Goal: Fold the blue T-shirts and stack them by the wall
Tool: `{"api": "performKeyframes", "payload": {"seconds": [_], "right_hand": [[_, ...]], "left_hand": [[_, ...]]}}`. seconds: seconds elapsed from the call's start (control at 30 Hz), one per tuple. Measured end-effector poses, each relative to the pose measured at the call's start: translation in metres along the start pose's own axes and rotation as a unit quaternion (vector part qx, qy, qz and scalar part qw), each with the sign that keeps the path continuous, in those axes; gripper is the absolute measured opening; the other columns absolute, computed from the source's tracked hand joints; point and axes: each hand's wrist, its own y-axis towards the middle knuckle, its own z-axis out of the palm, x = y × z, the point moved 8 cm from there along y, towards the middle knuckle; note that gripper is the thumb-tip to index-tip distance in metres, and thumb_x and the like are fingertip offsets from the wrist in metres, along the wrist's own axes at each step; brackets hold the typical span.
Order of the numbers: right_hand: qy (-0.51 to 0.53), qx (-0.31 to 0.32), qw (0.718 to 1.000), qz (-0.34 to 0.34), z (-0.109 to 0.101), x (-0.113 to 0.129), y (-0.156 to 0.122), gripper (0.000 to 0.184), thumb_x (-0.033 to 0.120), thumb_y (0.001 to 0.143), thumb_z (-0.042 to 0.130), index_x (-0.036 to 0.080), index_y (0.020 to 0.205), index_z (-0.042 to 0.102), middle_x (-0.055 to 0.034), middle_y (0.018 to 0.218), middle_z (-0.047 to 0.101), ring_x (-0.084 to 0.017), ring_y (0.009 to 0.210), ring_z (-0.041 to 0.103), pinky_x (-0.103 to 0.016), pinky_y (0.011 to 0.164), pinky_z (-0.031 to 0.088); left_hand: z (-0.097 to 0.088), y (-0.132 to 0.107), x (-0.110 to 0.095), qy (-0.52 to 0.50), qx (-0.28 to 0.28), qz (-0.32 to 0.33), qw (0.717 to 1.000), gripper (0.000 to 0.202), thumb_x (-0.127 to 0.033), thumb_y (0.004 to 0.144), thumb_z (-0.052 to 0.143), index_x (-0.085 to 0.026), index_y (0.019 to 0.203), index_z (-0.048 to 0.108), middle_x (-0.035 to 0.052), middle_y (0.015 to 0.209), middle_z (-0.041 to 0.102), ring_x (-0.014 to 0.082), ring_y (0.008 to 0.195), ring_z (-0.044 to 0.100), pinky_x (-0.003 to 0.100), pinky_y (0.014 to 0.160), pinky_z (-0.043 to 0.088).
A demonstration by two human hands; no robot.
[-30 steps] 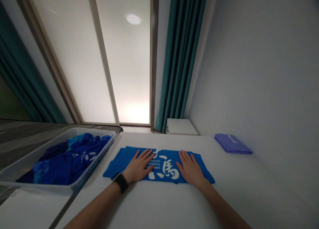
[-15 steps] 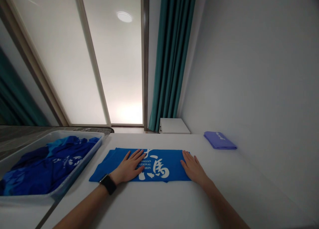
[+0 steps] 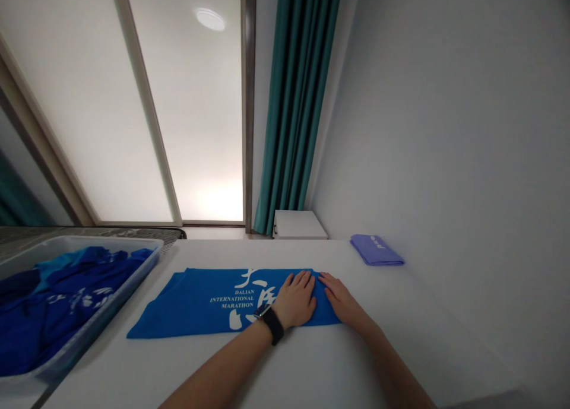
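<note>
A blue T-shirt [image 3: 191,302] with white lettering lies folded into a long strip on the white table. My left hand [image 3: 294,299], with a black watch on its wrist, rests flat on the cloth right of the lettering and covers part of the print. At the strip's right end my right hand [image 3: 342,302] lies with its fingers stretched over the edge, close beside the left. Neither hand grips the fabric. The strip's left end spreads out at a slant, untouched.
On the left stands a white plastic bin [image 3: 155,251] with crumpled blue clothes [image 3: 84,302] inside. A folded purple garment [image 3: 376,250] lies at the back right of the table [image 3: 276,367], by the wall. Behind are a small white cabinet [image 3: 299,225] and a green curtain [image 3: 296,106].
My left hand has slid right across the T-shirt, toward the right hand, uncovering more lettering. The right hand stays at the right end. The view has turned slightly right.
</note>
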Motion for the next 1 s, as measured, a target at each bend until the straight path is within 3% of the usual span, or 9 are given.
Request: {"api": "performKeyframes", "payload": {"seconds": [0.13, 0.27, 0.37, 0.53, 0.73, 1.0], "right_hand": [[0.028, -0.056, 0.998, -0.015, -0.015, -0.001, -0.006, 0.044, 0.030, 0.093, 0.033, 0.020, 0.127, 0.060, -0.0091, 0.137, 0.057, -0.020, 0.129, 0.050, -0.044, 0.113, 0.033], [-0.048, -0.095, 0.994, 0.020, -0.034, 0.003, -0.004, 0.039, 0.023, 0.092, 0.035, 0.019, 0.119, 0.063, -0.0094, 0.120, 0.066, -0.019, 0.114, 0.058, -0.035, 0.102, 0.042], [-0.114, -0.100, 0.987, 0.048, -0.041, 0.004, 0.005, 0.033, 0.020, 0.091, 0.039, 0.019, 0.106, 0.068, -0.0087, 0.106, 0.069, -0.020, 0.103, 0.059, -0.033, 0.095, 0.042], [-0.154, -0.102, 0.978, 0.092, -0.042, 0.002, 0.024, 0.025, 0.028, 0.091, 0.047, 0.020, 0.079, 0.068, -0.0069, 0.085, 0.067, -0.021, 0.089, 0.058, -0.032, 0.079, 0.038], [-0.161, -0.082, 0.980, 0.084, -0.033, 0.007, 0.034, 0.019, 0.031, 0.091, 0.051, 0.020, 0.082, 0.063, -0.0037, 0.086, 0.067, -0.020, 0.089, 0.057, -0.030, 0.076, 0.034], [-0.135, -0.065, 0.985, 0.088, -0.030, 0.003, 0.037, 0.017, 0.027, 0.094, 0.046, 0.020, 0.084, 0.058, -0.0027, 0.085, 0.069, -0.018, 0.085, 0.062, -0.029, 0.076, 0.033]], "left_hand": [[-0.006, 0.015, -0.011, -0.003, -0.042, -0.024, 0.999, 0.040, -0.032, 0.094, 0.041, -0.020, 0.129, 0.054, 0.0107, 0.135, 0.056, 0.0265, 0.127, 0.048, 0.044, 0.106, 0.037], [-0.003, 0.014, -0.011, -0.008, -0.073, -0.030, 0.997, 0.042, -0.036, 0.094, 0.043, -0.020, 0.132, 0.050, 0.0112, 0.136, 0.054, 0.0270, 0.127, 0.045, 0.044, 0.107, 0.034], [0.003, 0.013, -0.010, -0.012, -0.070, -0.028, 0.997, 0.045, -0.038, 0.093, 0.045, -0.020, 0.134, 0.048, 0.0114, 0.138, 0.051, 0.0274, 0.129, 0.042, 0.044, 0.110, 0.030], [0.004, 0.013, -0.008, -0.023, -0.068, -0.031, 0.997, 0.042, -0.039, 0.093, 0.046, -0.020, 0.130, 0.050, 0.0109, 0.137, 0.051, 0.0273, 0.128, 0.043, 0.043, 0.111, 0.030], [0.005, 0.014, -0.009, -0.017, -0.065, -0.017, 0.998, 0.035, -0.039, 0.092, 0.047, -0.021, 0.121, 0.055, 0.0111, 0.136, 0.051, 0.0279, 0.128, 0.043, 0.045, 0.110, 0.030], [0.007, 0.013, -0.010, -0.013, -0.056, -0.008, 0.998, 0.035, -0.039, 0.093, 0.047, -0.021, 0.123, 0.053, 0.0112, 0.138, 0.049, 0.0282, 0.130, 0.040, 0.046, 0.112, 0.028]]}}
